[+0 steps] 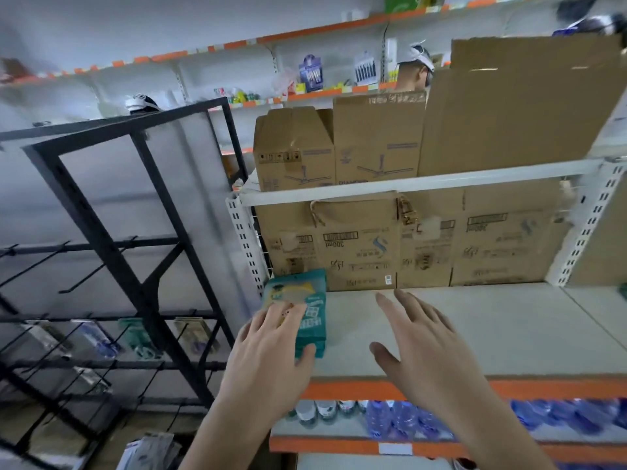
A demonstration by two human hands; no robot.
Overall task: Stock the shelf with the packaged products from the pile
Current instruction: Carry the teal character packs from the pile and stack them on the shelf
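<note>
the left hand (271,337) hides the teal packets' (307,313) near corner; bottles (400,418) below blur.

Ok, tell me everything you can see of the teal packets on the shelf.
The teal packets look like a stack of flat, glossy pouches with a yellow picture and blurred white text. They lie at the left end of the pale shelf, far end near the cardboard boxes. The left hand rests fingers on top, thumb at the near edge.

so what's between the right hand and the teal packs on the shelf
Only bare shelf board, in the head view; nothing sits between the right hand and the teal packs.
</note>
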